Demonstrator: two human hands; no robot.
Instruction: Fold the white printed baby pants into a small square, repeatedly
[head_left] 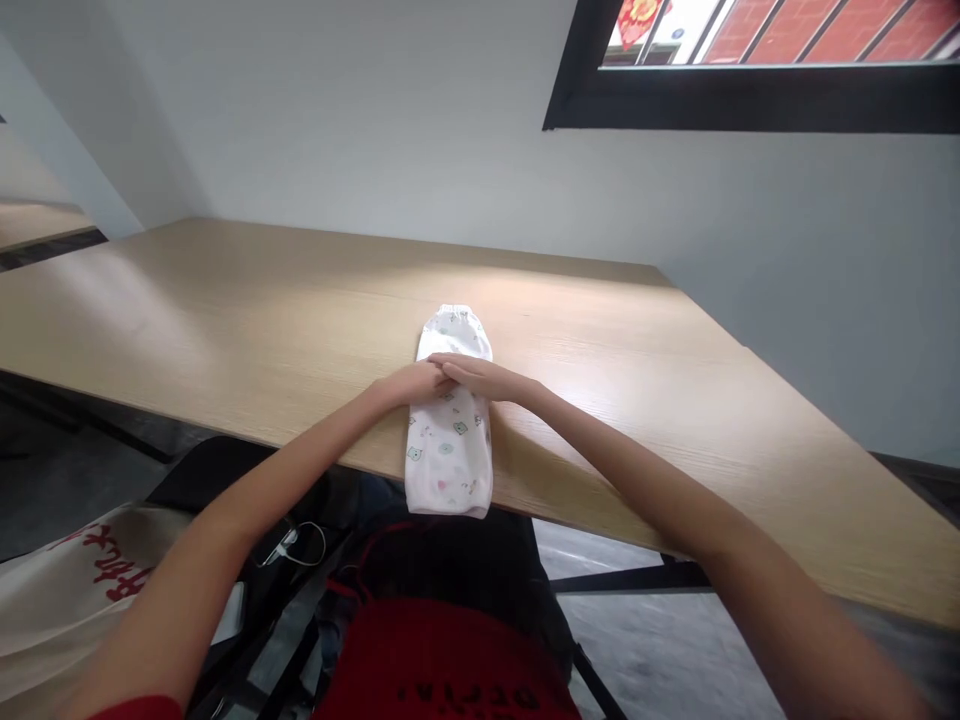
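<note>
A long folded piece of white cloth [448, 455], perhaps a small garment, lies flat on the table. It has a print of small pastel figures and gathered elastic at its far end. The near end reaches the table's front edge. My left hand [420, 384] rests on the middle of the cloth, coming from the left. My right hand [484, 377] lies partly over it, fingers stretched out flat and pointing left. Both hands look open, pressing on the fabric. The right hand hides part of the left hand's fingers.
The pale wooden table [637, 360] runs back to a grey wall [375, 120]. A dark-framed barred window [750, 100] is at upper right. Below the front edge on the left are a beige bag [97, 580] with red lettering and a white cable [311, 545].
</note>
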